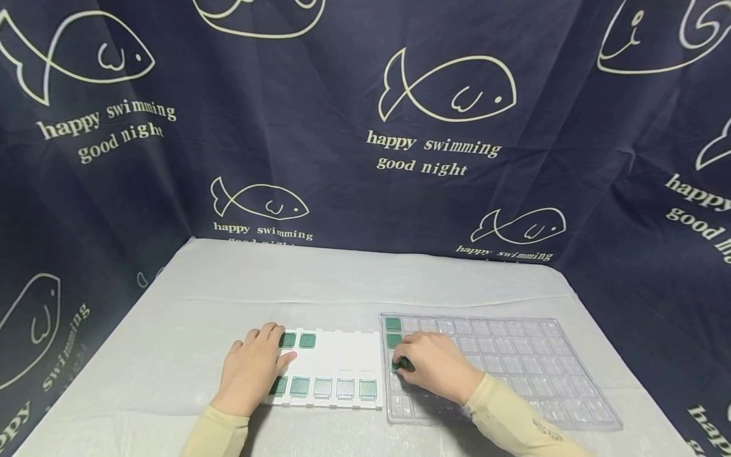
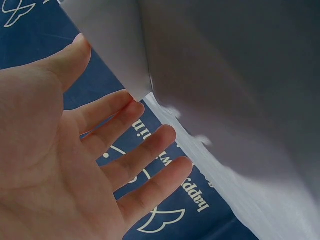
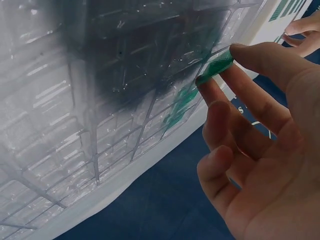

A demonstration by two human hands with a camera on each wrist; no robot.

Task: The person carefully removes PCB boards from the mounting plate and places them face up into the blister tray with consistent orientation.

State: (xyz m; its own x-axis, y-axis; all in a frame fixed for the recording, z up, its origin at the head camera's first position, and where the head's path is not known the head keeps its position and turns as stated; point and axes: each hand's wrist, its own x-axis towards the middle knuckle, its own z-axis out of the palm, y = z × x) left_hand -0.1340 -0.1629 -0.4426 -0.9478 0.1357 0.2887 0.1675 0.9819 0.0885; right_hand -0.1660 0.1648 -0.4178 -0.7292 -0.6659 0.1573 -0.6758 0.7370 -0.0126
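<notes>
My left hand (image 1: 251, 365) rests on the left end of a flat white panel (image 1: 342, 354), its fingers loosely extended. Small square green circuit boards sit on that panel in two rows, two showing in the far row (image 1: 308, 341) and several in the near row (image 1: 322, 388). The hand covers part of its left side. Over the leftmost column of a clear plastic tray (image 1: 502, 346), my right hand (image 1: 436, 362) pinches a green circuit board (image 3: 218, 65) between thumb and fingertips, tilted in the right wrist view. Two more green boards (image 1: 394, 341) lie in that column's far compartments.
The tray stands just right of the panel and has many see-through compartments. Both lie on a table with a pale cloth (image 1: 320, 279). A dark blue curtain (image 1: 342, 127) with fish drawings and lettering hangs behind and at both sides.
</notes>
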